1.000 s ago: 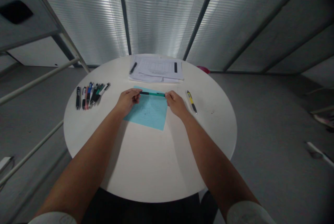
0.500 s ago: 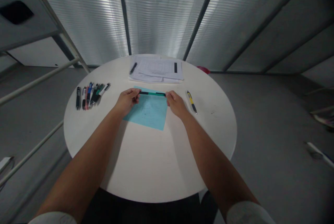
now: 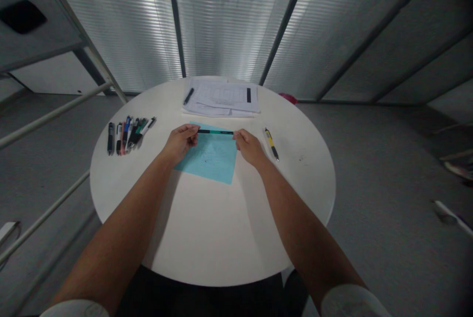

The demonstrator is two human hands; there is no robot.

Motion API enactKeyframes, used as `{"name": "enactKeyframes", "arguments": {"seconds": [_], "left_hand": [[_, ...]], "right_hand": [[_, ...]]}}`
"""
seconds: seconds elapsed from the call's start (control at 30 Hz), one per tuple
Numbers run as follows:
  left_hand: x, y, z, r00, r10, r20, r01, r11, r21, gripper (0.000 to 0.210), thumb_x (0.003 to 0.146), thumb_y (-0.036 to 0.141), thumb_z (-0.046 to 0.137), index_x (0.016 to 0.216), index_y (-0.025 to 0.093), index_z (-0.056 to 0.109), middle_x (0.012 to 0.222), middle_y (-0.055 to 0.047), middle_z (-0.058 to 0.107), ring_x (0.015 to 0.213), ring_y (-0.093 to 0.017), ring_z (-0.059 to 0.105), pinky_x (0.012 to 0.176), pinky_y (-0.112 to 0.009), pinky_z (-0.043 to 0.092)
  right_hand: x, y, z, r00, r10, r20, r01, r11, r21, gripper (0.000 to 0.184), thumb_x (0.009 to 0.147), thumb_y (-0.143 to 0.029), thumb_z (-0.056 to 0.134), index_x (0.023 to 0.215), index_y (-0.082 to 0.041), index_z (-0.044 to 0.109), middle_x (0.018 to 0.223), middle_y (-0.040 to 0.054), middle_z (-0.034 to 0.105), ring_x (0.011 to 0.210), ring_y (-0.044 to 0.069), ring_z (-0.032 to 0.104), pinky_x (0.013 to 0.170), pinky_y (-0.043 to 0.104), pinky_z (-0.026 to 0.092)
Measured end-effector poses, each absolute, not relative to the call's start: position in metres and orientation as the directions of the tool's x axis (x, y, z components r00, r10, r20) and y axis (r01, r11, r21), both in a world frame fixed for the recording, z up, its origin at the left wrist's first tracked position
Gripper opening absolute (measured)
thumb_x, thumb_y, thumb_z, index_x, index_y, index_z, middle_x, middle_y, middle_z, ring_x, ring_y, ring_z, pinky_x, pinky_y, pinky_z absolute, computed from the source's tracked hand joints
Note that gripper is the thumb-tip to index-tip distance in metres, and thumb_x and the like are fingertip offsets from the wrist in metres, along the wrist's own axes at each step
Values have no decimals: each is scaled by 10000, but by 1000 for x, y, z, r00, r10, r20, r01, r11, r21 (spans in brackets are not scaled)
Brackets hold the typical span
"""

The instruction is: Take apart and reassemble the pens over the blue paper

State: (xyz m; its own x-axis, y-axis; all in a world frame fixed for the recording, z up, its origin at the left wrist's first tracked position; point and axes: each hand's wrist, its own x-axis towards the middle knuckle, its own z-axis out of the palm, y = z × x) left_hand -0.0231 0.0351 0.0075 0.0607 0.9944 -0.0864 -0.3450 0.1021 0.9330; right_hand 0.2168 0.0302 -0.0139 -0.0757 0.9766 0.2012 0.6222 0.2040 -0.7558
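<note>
Holding green-black pen (image 3: 215, 132) betw. L hand (image 3: 180, 142) & R hand (image 3: 248, 144), pinched closed on its ends, over far edge of blue sheet (image 3: 210, 159), twd far edge of table (image 3: 214, 238). Prob. at two-handed hold; next, need steady grip.

The left hand (image 3: 181, 142) and right hand (image 3: 249, 145) are bare. Whitish cloth sleeves (image 3: 351, 302) show, with dark lower clothing (image 3: 207, 300).
</note>
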Motion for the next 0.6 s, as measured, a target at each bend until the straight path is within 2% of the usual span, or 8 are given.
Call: {"name": "enactKeyframes", "arguments": {"seconds": [0.47, 0.6], "left_hand": [[-24, 39, 3, 51, 995, -90, -348, 102, 932, 214, 627, 150, 716, 828, 111, 656, 622, 3, 554, 512, -92, 507, 496, -227, 408], [-23, 38, 5, 50, 995, -90, -349, 102, 932, 180, 647, 162, 709, 808, 110, 648, 629, -1, 553, 509, -90, 502, 490, -227, 405]], "right_hand": [[217, 31, -14, -68, 977, 200, 642, 197, -741, 260, 908, -456, 420, 809, -238, 521, 628, -37, 512, 608, 145, 478, 609, 263, 339], [216, 31, -16, -68, 978, 199, 638, 196, -745, 242, 906, -452, 424, 854, -241, 529, 640, -37, 520, 611, 146, 485, 605, 261, 339]]}}
